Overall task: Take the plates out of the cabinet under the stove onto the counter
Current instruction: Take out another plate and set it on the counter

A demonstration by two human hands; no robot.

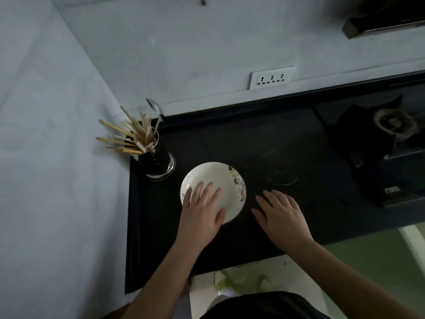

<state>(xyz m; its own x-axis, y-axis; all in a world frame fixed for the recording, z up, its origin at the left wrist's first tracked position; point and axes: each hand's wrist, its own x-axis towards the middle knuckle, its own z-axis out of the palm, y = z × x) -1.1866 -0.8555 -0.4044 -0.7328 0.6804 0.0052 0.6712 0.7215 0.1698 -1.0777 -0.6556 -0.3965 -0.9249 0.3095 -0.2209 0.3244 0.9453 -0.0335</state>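
One plate (216,180) lies at frame centre. Two hands show: left hand (202,210), right hand (281,215). One utensil holder (158,162) stands centre-left.

Dim pale wall (69,111), white socket (272,77)

We see bare counter (287,143) between plate (220,178) and stove (379,143). Chopstick holder (158,157) crowds the plate's left rear corner; walls close the left and back sides.
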